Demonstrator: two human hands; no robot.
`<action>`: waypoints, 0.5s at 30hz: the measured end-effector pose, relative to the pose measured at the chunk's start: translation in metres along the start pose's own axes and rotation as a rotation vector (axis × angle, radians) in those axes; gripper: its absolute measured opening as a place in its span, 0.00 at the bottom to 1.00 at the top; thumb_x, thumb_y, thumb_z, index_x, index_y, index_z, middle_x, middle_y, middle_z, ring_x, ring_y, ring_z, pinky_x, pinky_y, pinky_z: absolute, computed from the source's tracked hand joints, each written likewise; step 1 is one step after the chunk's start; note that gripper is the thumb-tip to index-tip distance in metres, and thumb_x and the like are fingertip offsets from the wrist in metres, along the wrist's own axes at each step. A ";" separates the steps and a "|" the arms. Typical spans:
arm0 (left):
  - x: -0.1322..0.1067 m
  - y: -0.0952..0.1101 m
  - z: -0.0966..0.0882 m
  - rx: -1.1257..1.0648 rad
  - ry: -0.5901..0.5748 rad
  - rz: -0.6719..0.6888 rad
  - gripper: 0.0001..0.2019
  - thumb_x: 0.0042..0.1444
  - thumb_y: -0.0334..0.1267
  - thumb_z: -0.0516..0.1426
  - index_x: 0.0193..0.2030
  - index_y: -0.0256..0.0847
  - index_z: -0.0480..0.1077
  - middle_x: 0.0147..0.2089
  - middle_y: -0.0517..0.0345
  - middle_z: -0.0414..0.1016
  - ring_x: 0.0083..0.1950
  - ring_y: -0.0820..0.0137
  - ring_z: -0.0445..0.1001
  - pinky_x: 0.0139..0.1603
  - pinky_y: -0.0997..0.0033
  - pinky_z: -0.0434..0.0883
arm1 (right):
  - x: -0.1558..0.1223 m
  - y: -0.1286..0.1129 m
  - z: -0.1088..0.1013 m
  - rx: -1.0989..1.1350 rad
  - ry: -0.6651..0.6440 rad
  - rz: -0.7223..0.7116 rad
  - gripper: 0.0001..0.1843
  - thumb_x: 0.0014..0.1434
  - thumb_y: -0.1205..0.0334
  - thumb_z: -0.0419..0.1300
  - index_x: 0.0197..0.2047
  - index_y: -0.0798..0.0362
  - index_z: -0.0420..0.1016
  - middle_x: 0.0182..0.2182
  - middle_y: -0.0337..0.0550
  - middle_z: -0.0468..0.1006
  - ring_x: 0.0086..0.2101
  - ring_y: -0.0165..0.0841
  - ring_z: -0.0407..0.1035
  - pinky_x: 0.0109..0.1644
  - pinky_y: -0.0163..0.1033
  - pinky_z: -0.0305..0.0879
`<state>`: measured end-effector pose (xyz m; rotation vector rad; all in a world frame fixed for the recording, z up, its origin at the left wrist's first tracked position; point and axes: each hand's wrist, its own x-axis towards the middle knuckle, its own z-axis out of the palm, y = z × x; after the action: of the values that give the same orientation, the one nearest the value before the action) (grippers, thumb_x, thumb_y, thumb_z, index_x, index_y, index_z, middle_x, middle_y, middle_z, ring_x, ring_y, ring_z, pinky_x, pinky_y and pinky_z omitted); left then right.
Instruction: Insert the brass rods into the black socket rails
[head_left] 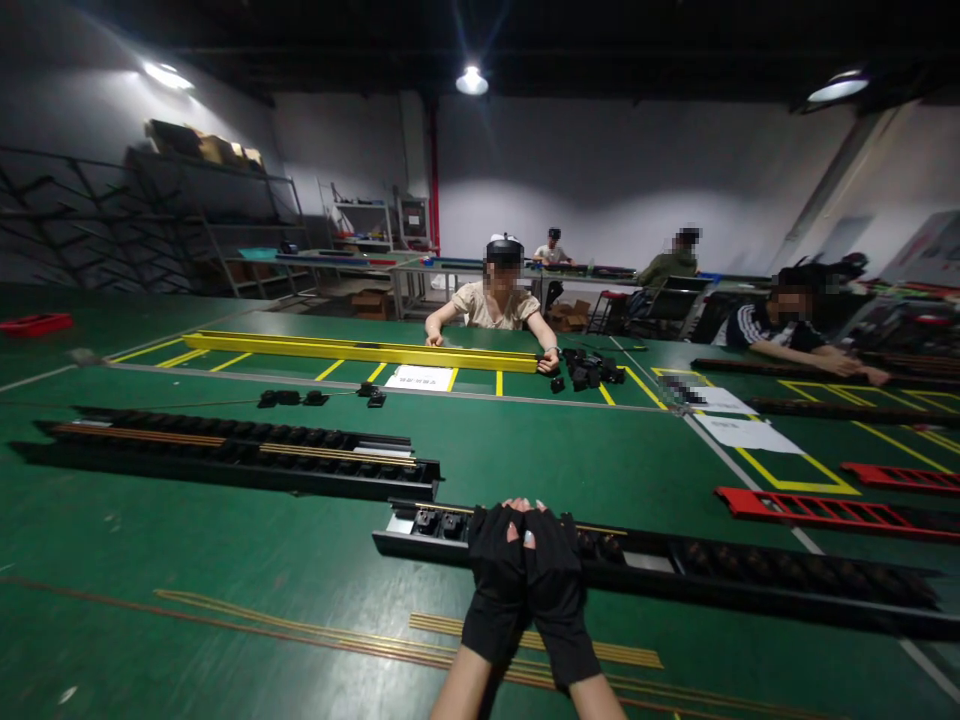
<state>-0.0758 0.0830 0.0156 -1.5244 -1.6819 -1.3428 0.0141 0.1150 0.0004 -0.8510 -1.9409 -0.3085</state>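
My left hand (497,560) and my right hand (553,565), in black fingerless gloves, press side by side on a long black channel (750,592), their thumbs together in the middle. Their fingers reach over its top, and what lies under the palms is hidden. Small black square blocks (451,525) sit in a row inside the channel, and thin brass rods lie along it. Nearer me, several loose brass rods (536,640) rest on the green table (225,560), partly beneath my wrists.
A second black channel (247,462) with blocks and rods lies at left. Across the table a person (501,300) handles a long yellow channel (367,353) beside a pile of black blocks (592,370). Red slotted rails (832,512), paper sheets (750,434) and another person (787,320) are at right.
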 end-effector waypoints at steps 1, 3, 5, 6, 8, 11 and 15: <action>0.001 0.000 -0.001 -0.016 -0.035 -0.031 0.15 0.64 0.33 0.49 0.53 0.40 0.72 0.47 0.49 0.81 0.50 0.64 0.79 0.55 0.58 0.72 | 0.000 0.000 0.001 -0.002 -0.008 -0.001 0.22 0.67 0.69 0.47 0.61 0.55 0.71 0.53 0.49 0.79 0.56 0.38 0.70 0.69 0.53 0.50; 0.004 -0.001 -0.004 -0.049 -0.126 -0.108 0.16 0.66 0.32 0.46 0.49 0.42 0.74 0.46 0.52 0.82 0.48 0.67 0.79 0.55 0.59 0.72 | 0.001 0.001 0.002 -0.007 -0.053 -0.007 0.23 0.67 0.69 0.46 0.62 0.54 0.70 0.54 0.48 0.79 0.57 0.37 0.69 0.70 0.53 0.50; 0.009 -0.002 -0.009 -0.069 -0.195 -0.160 0.19 0.68 0.33 0.43 0.46 0.44 0.76 0.44 0.55 0.82 0.46 0.69 0.80 0.56 0.59 0.72 | 0.004 0.002 -0.002 -0.018 -0.100 -0.031 0.24 0.67 0.68 0.45 0.63 0.53 0.69 0.56 0.47 0.78 0.59 0.38 0.67 0.70 0.53 0.49; 0.012 -0.001 -0.012 -0.066 -0.209 -0.166 0.20 0.68 0.34 0.42 0.46 0.44 0.76 0.45 0.54 0.82 0.47 0.68 0.80 0.57 0.58 0.71 | 0.006 0.002 -0.005 -0.028 -0.115 -0.046 0.25 0.68 0.67 0.45 0.65 0.52 0.68 0.56 0.48 0.77 0.61 0.38 0.66 0.70 0.53 0.49; 0.016 0.000 -0.018 -0.032 -0.203 -0.149 0.19 0.69 0.36 0.42 0.50 0.43 0.74 0.51 0.52 0.81 0.52 0.67 0.78 0.61 0.54 0.69 | 0.010 0.005 -0.018 -0.047 -0.123 -0.062 0.26 0.68 0.66 0.45 0.67 0.53 0.65 0.59 0.49 0.75 0.64 0.39 0.61 0.71 0.53 0.49; 0.019 0.003 -0.031 0.035 -0.169 -0.086 0.19 0.69 0.38 0.45 0.61 0.41 0.67 0.60 0.47 0.75 0.62 0.65 0.72 0.65 0.52 0.65 | 0.006 0.016 -0.049 -0.034 -0.108 -0.053 0.28 0.67 0.66 0.46 0.69 0.53 0.61 0.63 0.49 0.70 0.68 0.40 0.54 0.71 0.55 0.49; 0.002 0.003 -0.063 0.067 -0.088 0.000 0.21 0.67 0.34 0.46 0.66 0.43 0.61 0.61 0.47 0.74 0.65 0.65 0.70 0.67 0.51 0.62 | -0.033 0.045 -0.092 0.015 0.020 0.025 0.27 0.67 0.65 0.45 0.68 0.53 0.61 0.59 0.50 0.74 0.65 0.39 0.61 0.66 0.53 0.59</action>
<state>-0.0888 0.0280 0.0426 -1.5652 -1.7629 -1.2227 0.1164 0.0838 0.0136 -0.8581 -1.9108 -0.2860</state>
